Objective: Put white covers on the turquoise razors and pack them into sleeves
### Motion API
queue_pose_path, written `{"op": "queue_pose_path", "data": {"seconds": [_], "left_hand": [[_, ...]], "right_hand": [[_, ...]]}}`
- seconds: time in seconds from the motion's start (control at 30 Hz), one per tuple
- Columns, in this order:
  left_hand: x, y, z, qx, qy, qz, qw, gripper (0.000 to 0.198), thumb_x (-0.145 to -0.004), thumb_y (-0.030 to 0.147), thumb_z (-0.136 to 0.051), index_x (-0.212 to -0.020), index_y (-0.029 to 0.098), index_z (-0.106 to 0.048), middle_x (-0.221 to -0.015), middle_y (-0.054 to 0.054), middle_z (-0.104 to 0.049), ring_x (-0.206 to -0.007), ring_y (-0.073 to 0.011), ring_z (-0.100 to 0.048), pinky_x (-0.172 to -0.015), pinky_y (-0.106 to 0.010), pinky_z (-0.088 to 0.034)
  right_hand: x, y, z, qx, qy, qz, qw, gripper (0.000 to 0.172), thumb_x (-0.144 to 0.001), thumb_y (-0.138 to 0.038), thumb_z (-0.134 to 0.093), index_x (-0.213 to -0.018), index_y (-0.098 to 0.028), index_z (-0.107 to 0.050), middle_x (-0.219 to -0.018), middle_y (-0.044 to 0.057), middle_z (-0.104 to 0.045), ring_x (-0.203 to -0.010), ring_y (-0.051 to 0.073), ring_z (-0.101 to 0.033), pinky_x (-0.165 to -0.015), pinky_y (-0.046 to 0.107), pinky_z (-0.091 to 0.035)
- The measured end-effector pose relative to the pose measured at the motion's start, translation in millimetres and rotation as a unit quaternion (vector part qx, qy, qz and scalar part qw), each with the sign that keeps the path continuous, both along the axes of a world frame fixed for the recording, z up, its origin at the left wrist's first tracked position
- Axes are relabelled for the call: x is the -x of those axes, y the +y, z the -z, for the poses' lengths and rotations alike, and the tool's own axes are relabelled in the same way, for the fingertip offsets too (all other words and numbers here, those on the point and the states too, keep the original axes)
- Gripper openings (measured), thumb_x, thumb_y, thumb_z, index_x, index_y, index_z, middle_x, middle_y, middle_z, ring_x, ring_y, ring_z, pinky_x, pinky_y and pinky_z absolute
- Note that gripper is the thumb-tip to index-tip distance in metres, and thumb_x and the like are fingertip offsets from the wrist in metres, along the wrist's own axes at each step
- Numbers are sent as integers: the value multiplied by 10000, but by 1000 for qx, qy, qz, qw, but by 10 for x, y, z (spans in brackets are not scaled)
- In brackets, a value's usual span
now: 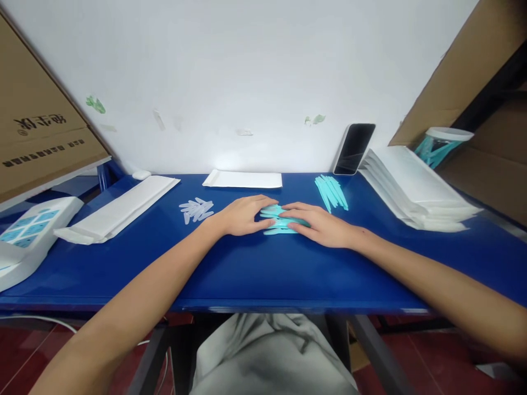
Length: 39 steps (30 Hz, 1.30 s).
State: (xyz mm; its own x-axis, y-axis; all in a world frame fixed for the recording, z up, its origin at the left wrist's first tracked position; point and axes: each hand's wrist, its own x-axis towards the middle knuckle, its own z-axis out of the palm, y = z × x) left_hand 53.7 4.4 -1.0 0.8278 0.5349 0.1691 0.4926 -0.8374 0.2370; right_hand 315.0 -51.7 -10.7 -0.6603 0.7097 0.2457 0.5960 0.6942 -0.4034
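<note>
A small pile of slim teal plastic sticks (280,224) lies on the blue table in front of me, between my hands. At its left end rests my left hand (246,214), thumb and fingers stretched out and apart, the tips touching the sticks. From the right, my right hand (319,224) reaches over the pile with its fingers spread across the sticks. Parts of the pile are hidden under the fingers. Beyond my right hand lies a second group of teal sticks (331,192), roughly side by side. Short pale lilac pieces (196,209) are heaped beyond my left forearm.
White padded envelopes (428,186) are stacked at the right; others lie at the back (242,179) and left (123,208). A phone (354,149) leans on the wall near a tub (440,145) of teal items. A white device (33,233) and a carton (45,115) stand left.
</note>
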Motion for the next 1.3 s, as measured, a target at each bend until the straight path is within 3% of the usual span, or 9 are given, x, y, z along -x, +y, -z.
{"op": "queue_pose_path", "data": {"seconds": [0.43,0.87,1.17,1.3], "left_hand": [[-96,-11,40,-2,22,7,1000,643,-959,551,-522,-1491,197,-454,-1420,-152,-541,-1240,-327,-521,-1059,-453,-404],[-109,3,99,-8,7,7,1000,556,-1017,466,-418,-1500,191,-439,-1384,-151,-544,-1214,-312,-512,-1053,-448,-395],[-84,-6,64,30,19,9,999,635,-993,539,-450,-1537,217,-388,-1405,-143,-509,-1217,-320,-480,-1058,-464,-376],[-89,0,60,37,10,3,999,553,-1042,468,-331,-1533,222,-395,-1417,-127,-521,-1241,-305,-478,-1082,-455,-359]], "right_hand": [[-6,1,18,-29,21,6,999,268,-1012,-365,-479,-1149,-253,-680,-1352,112,-618,-1254,290,-602,-1022,472,-512],[-11,47,46,-54,34,18,998,355,-1019,-394,-448,-1166,-230,-726,-1250,125,-694,-1157,288,-668,-1015,475,-535],[-13,68,74,-78,40,33,996,321,-1017,-355,-466,-1159,-207,-713,-1213,132,-707,-1115,288,-681,-974,455,-554],[-33,87,96,-91,40,35,994,293,-1014,-328,-476,-1152,-212,-707,-1200,125,-711,-1101,284,-683,-959,445,-557]]}}
